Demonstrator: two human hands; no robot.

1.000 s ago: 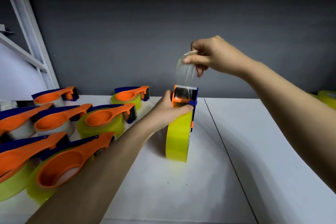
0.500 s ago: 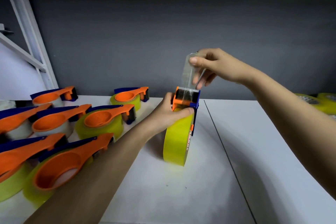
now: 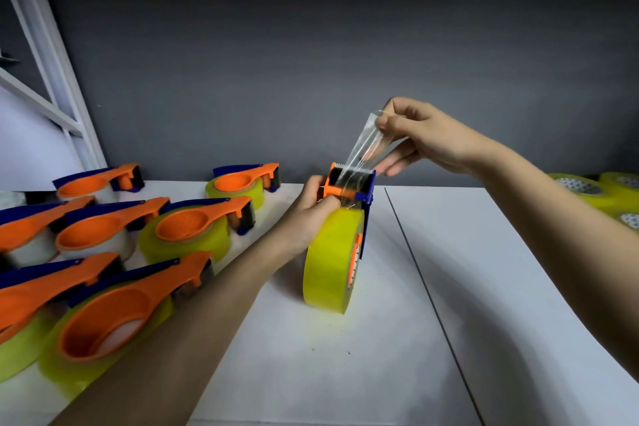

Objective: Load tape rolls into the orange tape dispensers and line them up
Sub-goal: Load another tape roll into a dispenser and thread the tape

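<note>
Orange loaded dispensers [image 3: 114, 318] lie in rows along the white surface's [image 3: 518, 287] left edge, seven that I can count, so most of the job looks done. Mid-surface, a yellow-green tape roll [image 3: 330, 263] stands on edge in another orange dispenser [image 3: 349, 185], where the left hand [image 3: 311, 214] has its grip closed on the cutter head while the right hand [image 3: 420, 135] pinches the clear tape end [image 3: 364, 149] drawn up out of it. At the far right edge spare rolls [image 3: 587, 190] wait, so more loading and lining up likely remains.
</note>
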